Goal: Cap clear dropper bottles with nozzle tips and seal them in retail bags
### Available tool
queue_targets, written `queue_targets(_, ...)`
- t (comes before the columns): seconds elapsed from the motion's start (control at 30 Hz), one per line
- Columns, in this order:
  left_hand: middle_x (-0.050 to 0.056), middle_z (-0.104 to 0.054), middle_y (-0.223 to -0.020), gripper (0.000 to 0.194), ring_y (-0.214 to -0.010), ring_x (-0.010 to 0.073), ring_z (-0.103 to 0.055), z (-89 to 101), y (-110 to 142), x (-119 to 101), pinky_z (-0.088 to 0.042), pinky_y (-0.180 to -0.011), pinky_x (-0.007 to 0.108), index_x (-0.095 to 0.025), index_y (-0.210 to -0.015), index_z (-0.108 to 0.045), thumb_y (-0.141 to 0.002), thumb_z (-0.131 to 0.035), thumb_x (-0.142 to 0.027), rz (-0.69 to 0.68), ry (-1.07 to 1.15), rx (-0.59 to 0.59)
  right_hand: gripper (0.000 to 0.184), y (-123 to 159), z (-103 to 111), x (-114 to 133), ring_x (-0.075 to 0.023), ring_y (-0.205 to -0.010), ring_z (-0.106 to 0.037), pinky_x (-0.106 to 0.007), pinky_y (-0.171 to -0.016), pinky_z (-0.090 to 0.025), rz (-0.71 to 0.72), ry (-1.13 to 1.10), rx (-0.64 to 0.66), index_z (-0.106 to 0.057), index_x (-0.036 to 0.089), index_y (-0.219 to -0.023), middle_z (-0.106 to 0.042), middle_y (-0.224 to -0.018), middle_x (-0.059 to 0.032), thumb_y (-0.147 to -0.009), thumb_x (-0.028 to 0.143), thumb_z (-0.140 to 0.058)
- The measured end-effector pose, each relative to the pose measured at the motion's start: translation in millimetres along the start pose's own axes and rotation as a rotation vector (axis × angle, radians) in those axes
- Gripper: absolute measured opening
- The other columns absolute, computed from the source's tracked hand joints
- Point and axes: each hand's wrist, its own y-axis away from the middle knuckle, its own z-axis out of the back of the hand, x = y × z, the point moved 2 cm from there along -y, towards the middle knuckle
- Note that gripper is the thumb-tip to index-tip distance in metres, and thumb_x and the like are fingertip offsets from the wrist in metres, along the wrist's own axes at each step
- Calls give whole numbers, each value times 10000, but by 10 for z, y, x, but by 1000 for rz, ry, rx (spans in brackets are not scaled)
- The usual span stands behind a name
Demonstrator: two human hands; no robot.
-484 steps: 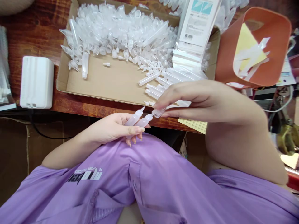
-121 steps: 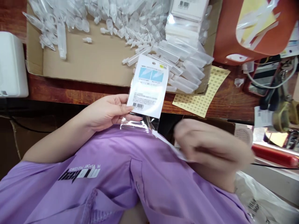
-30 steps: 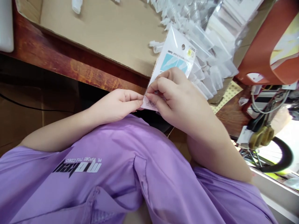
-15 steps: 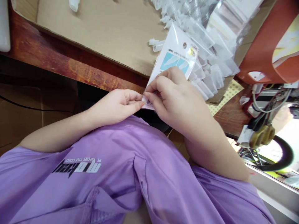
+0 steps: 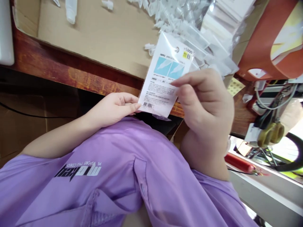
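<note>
Just beyond the near edge of the cardboard tray (image 5: pixel 94 34), on the wearer's side and toward its right end, the left hand (image 5: pixel 119 105) is pinching the card packet (image 5: pixel 163 77) by its lower left corner, thumb on the printed face. That corner grip is probably steadying the packet while leaving most of its face uncovered. The right hand (image 5: pixel 208 94) is hovering at the packet's right edge, index finger and thumb slightly bent; whether they are touching or gripping it, I cannot tell. The packet's long axis is running obliquely, leaning right toward the top: its punched-hole end is pointing into the tray, its barcode end back toward the wearer. Behind that upper end, the clear tubes (image 5: pixel 201 39) are lying inside the tray, apparently gathered within easy reach.
</note>
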Motion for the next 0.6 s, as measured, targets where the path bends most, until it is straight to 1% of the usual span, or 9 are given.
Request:
queue_targets(0.03,31,-776,-886,181,-859,159,-714,7,-2,8,-539,-837,262,-169,-896,-765,-808,-754,-327,16,34,-4,159,90,55,-54,-143,-824,-571,-308,-735,-471,10,-67,-12,-653,245,-1014,-596,-905,-22,-961,360,-557)
queue_targets(0.1,37,-783,-905,185,-893,157,-723,21,-5,30,-547,-869,260,-171,-915,-769,-803,-767,-318,44,80,-8,213,294,101,-165,-146,-810,-552,-297,-691,-466,37,-195,23,-645,251,-1081,-586,-941,-28,-908,375,-635)
queue_targets(0.17,39,-786,-909,182,-902,151,-728,27,-8,51,-553,-882,253,-169,-925,-768,-803,-771,-304,63,100,-10,345,494,51,-254,-161,-863,-567,-294,-699,-496,47,-249,81,-618,265,-1148,-579,-1003,-36,-833,348,-732)
queue_targets(0.23,36,-787,-910,180,-885,145,-732,21,-9,63,-561,-871,243,-166,-917,-763,-787,-788,-289,67,103,-22,405,645,-61,-306,-174,-947,-592,-305,-768,-524,25,-212,65,-599,276,-1157,-588,-1038,-37,-792,253,-775)
queue_targets(0.3,34,-788,-910,196,-862,142,-733,-4,-5,58,-568,-859,239,-161,-899,-755,-750,-820,-271,56,95,-39,323,731,-183,-325,-163,-970,-613,-308,-829,-526,4,-176,-14,-613,277,-1092,-621,-1019,-24,-817,158,-734)
queue_targets(0.33,33,-788,-901,211,-851,144,-735,-24,-3,50,-571,-860,245,-158,-889,-750,-728,-836,-264,54,89,-49,267,752,-231,-328,-151,-952,-623,-301,-833,-525,-2,-177,-61,-624,274,-1044,-638,-993,-15,-836,129,-704)
queue_targets(0.43,38,-790,-871,267,-852,171,-743,-95,1,15,-575,-891,289,-151,-857,-732,-663,-878,-262,79,59,-64,159,772,-300,-329,-136,-867,-637,-289,-792,-532,-9,-226,-155,-647,259,-933,-660,-912,-1,-862,118,-665)
queue_targets(0.5,49,-792,-875,303,-877,194,-747,-137,-4,-10,-574,-911,315,-147,-851,-725,-635,-894,-275,102,25,-66,121,777,-290,-326,-144,-869,-639,-304,-798,-535,-24,-250,-176,-654,249,-911,-660,-902,-7,-863,139,-667)
queue_targets(0.6,65,-791,-887,335,-885,206,-748,-168,-17,-40,-577,-909,322,-140,-867,-728,-629,-896,-304,102,-35,-97,100,795,-256,-316,-154,-926,-641,-311,-814,-536,-84,-298,-150,-659,238,-939,-659,-967,-29,-862,176,-674)
